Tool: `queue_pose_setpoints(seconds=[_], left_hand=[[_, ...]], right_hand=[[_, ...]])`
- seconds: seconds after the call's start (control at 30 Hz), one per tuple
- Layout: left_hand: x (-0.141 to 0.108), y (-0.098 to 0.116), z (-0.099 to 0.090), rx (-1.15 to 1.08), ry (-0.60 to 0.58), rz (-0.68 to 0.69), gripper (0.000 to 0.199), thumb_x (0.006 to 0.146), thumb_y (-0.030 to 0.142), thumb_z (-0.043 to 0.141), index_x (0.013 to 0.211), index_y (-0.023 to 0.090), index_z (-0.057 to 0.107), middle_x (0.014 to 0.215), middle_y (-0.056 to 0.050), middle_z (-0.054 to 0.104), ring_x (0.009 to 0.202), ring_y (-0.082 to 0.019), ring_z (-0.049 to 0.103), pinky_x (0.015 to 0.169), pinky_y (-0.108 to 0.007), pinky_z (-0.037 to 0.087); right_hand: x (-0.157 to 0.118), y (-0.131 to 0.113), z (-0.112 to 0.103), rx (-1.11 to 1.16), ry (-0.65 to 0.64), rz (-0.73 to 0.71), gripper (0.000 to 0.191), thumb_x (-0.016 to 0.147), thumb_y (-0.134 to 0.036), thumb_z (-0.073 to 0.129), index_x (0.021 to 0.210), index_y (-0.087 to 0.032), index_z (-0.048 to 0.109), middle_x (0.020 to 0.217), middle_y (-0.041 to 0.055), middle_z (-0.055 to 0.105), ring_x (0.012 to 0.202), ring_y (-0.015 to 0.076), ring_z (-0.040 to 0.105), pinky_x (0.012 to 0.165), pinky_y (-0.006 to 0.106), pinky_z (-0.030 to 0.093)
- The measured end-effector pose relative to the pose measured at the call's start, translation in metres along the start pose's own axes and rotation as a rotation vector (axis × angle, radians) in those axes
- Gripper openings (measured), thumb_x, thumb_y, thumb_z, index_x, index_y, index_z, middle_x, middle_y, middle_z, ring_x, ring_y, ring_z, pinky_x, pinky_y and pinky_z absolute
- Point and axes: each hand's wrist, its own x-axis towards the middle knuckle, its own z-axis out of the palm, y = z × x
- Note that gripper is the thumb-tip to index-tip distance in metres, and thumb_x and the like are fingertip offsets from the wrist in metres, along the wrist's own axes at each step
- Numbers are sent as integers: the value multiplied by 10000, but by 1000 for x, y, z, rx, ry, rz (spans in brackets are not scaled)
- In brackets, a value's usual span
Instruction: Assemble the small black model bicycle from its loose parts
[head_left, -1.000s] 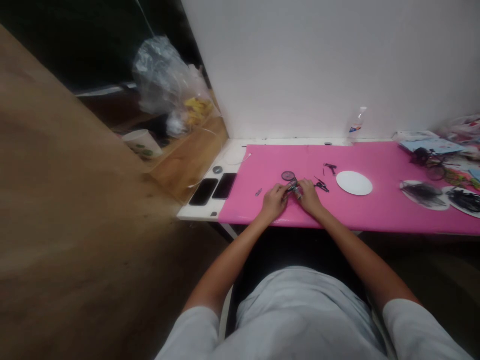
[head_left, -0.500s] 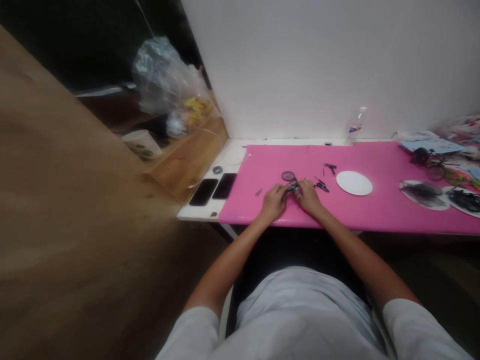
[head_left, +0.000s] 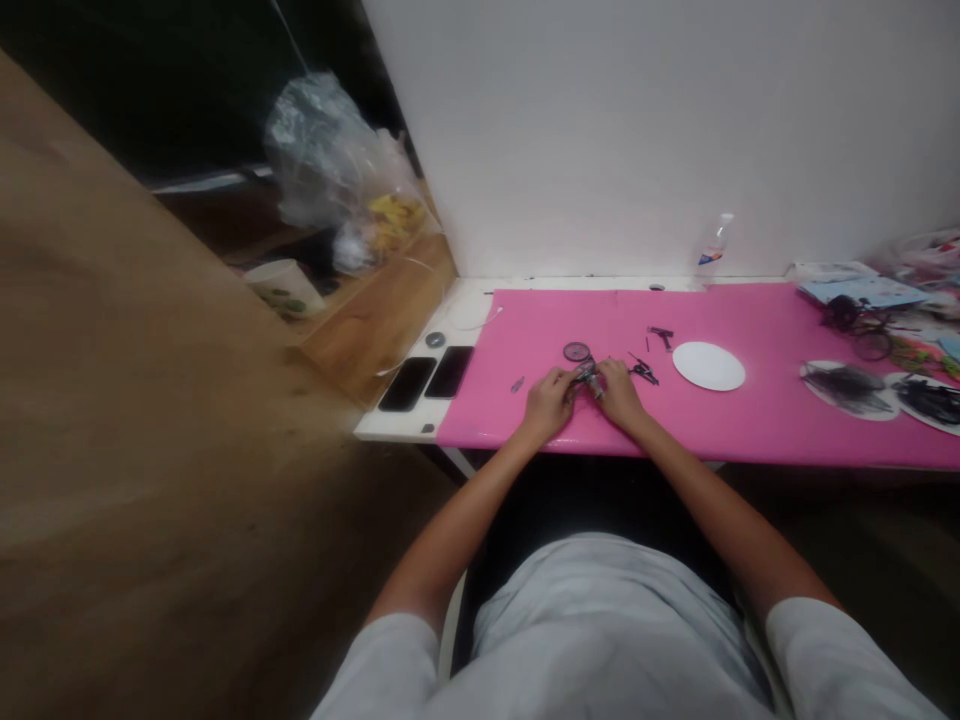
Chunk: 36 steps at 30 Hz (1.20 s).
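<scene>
Close together near the front of the pink sheet (head_left: 540, 320), my left hand (head_left: 551, 402) and my right hand (head_left: 619, 393) are both closed on a small dark and silvery part (head_left: 587, 376). Its exact shape is partly hidden by my fingers. Just beyond it lies a dark spoked wheel (head_left: 577, 352). Right of my right hand are several thin black pieces (head_left: 643, 372), with a black T-shaped piece (head_left: 661, 335) farther back. A small grey piece (head_left: 517, 384) rests left of my left hand.
A white oval plate (head_left: 709, 366) lies right of the black pieces. Farther right are a plate of dark parts (head_left: 851, 390) and a dark model bicycle (head_left: 862, 325). A clear bottle (head_left: 716, 245) stands at the back. Two phones (head_left: 409, 385) lie on the left edge.
</scene>
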Motion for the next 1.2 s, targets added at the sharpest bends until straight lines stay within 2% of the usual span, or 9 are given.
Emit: queue_pose_setpoints(seconds=[0.37, 1.2], left_hand=[[0, 1, -1, 12, -10, -16, 443, 969, 142, 575, 1399, 229, 639, 1113, -84, 676, 950, -207, 673, 845, -310, 556], [1, 0, 0, -20, -47, -13, 484, 942, 122, 600, 1410, 238, 624, 1149, -79, 693, 997, -213, 688, 878, -328, 570]], right_hand=[[0, -2, -1, 47, 12, -15, 75, 976, -194, 557, 985, -194, 631, 1036, 128, 649, 987, 316, 534, 880, 446, 473], [0, 4, 4, -42, -63, -42, 125, 979, -154, 505, 980, -191, 624, 1043, 132, 650, 976, 315, 536, 876, 446, 474]])
